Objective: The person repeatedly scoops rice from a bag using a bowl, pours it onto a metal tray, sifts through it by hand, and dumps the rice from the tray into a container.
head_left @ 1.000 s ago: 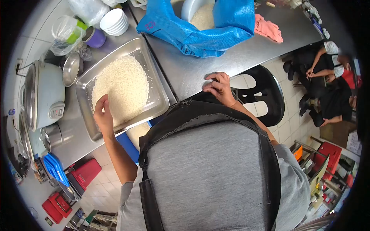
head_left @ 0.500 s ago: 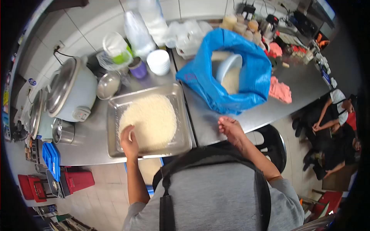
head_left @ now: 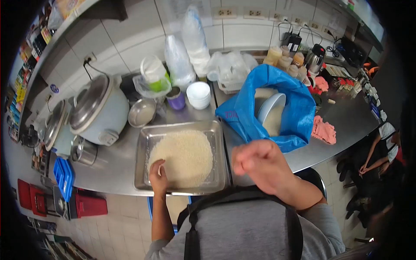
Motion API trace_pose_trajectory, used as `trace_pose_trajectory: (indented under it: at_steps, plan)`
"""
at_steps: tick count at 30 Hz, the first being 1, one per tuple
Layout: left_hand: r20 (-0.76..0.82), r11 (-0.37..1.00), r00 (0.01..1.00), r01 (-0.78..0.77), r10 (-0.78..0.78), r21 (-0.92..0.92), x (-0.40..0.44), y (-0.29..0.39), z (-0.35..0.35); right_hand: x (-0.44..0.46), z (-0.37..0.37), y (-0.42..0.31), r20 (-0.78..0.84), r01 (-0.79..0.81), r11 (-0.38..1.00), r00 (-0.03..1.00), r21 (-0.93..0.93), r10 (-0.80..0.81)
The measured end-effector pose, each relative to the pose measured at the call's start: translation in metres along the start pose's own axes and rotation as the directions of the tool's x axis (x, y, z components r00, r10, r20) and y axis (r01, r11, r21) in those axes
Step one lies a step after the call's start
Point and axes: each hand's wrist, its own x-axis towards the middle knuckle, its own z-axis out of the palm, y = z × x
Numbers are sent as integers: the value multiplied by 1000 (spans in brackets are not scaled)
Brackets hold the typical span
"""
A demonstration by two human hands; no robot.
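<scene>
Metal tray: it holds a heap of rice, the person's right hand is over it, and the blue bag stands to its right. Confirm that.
The hand is wrong: the head view shows the left hand over the metal tray, not the right. The rest stands: the tray holds a heap of rice, and the blue bag stands to its right.

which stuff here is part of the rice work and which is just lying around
Likely in use:
steel tray, left hand over its near side
rice in it
blue sack
bowl in the sack

Seemingly just lying about:
pink cloth
purple cup
stacked white bowls
</scene>
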Motion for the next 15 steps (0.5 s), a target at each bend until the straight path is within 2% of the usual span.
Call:
trace_pose_trajectory:
  at_steps: [2,4,5,7,9,10,11,15]
  plan:
    - [-8,999,1000,-18,19,50,-6,-8,-6,-1,-32,26,-153,-104,993,982,61,112]
    - [-40,973,993,-96,107,211,-8,-25,-12,-6,-68,59,-266,-184,963,956,-198,128]
    - [-48,962,992,-99,115,256,-7,-26,-21,-13,-85,80,-285,-242,894,949,-377,136]
    - [-90,943,990,-71,105,324,3,-35,-38,-24,-114,116,-274,-287,653,954,-701,125]
    - [-142,949,989,8,39,314,10,-43,-49,-33,-130,141,-24,-43,410,998,-911,51]
    - [-161,958,987,50,-4,281,15,-41,-54,-37,-135,150,119,107,271,993,-957,28]
    - [-178,966,983,87,-43,245,19,-41,-57,-41,-136,156,99,71,287,992,-955,84]
    - [-110,984,994,25,-6,177,20,-35,-27,-40,-141,159,180,164,161,979,-973,91]
